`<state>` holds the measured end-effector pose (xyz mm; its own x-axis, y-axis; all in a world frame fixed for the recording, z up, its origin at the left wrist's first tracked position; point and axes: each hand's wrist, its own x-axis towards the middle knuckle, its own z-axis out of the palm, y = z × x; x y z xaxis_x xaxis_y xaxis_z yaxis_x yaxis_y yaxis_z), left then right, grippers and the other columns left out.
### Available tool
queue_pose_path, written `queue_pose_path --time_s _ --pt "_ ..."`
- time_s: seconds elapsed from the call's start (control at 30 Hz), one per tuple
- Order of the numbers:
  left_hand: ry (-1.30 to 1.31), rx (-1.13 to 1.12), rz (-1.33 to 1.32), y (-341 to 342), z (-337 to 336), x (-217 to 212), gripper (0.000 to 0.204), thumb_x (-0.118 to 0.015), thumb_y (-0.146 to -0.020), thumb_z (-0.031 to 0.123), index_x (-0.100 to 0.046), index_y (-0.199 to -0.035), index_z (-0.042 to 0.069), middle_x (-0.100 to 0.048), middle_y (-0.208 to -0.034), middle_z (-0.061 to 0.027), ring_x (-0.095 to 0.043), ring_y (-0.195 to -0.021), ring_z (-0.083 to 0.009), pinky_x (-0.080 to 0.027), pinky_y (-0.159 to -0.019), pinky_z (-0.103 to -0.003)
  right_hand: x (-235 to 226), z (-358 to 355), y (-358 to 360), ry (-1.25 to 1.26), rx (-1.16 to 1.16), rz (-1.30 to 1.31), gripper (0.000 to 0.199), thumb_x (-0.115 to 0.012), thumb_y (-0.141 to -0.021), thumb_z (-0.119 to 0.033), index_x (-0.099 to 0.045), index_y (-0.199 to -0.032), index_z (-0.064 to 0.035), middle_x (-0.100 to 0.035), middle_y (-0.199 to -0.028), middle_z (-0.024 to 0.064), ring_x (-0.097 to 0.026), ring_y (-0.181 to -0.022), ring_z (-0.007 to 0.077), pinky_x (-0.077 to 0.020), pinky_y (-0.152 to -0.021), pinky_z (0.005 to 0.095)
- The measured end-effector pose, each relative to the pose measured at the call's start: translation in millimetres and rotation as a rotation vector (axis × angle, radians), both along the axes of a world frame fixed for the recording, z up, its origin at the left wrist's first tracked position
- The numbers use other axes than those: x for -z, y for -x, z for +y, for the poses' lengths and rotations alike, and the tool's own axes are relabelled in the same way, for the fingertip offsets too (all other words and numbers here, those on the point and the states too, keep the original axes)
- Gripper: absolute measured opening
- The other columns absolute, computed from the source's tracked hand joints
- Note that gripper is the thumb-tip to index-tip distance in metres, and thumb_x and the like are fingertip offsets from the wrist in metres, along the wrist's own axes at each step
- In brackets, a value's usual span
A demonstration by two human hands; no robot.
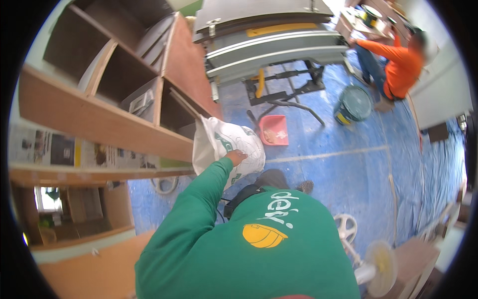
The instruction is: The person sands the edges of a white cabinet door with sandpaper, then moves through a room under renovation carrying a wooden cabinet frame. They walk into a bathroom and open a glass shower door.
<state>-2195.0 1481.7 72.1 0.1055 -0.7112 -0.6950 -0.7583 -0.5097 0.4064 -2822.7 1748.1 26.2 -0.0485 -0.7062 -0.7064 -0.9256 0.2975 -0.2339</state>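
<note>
My left hand (237,157) reaches forward from a green sleeve and rests on top of a bulging white sack (234,144) with green print, fingers curled against the fabric. The sack stands on the blue floor sheet, leaning on the end of a wooden shelf unit (104,122). My right hand is out of sight; only my green shirt front fills the lower middle of the view.
A grey table saw (271,42) on a black stand is ahead, with a red dustpan (274,130) below it. A person in orange (401,65) crouches at the upper right beside a teal bucket (354,103). A white fan (378,264) stands at the lower right.
</note>
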Motion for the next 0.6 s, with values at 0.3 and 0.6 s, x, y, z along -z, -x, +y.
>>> queue_pose_path --time_s 0.3,0.6 --pt "-0.11 0.137 -0.096 11.1 38.0 72.1 0.06 -0.058 -0.093 0.056 -0.07 -0.121 0.004 -0.064 -0.132 -0.0194 -0.061 -0.12 -0.0372 -0.045 -0.106 -0.044 -94.2 -313.1 151.1 0.288 0.674 -0.192 0.037 -0.064 -0.094 -0.029 -0.065 -0.072 0.0001 -0.053 -0.052 0.0102 -0.049 -0.036 0.0223 -0.0441 -0.039 0.0382" --pt "-0.201 0.085 0.054 37.7 -55.4 88.3 0.072 -0.055 -0.093 0.059 -0.063 -0.132 -0.001 -0.062 -0.134 -0.0254 -0.059 -0.125 -0.0383 -0.044 -0.106 -0.047 -16.3 -331.7 143.8 0.096 -0.009 -0.114 0.025 -0.063 -0.096 -0.027 -0.067 -0.102 -0.0023 -0.062 -0.074 0.0101 -0.059 -0.056 0.0206 -0.051 -0.051 0.0367"
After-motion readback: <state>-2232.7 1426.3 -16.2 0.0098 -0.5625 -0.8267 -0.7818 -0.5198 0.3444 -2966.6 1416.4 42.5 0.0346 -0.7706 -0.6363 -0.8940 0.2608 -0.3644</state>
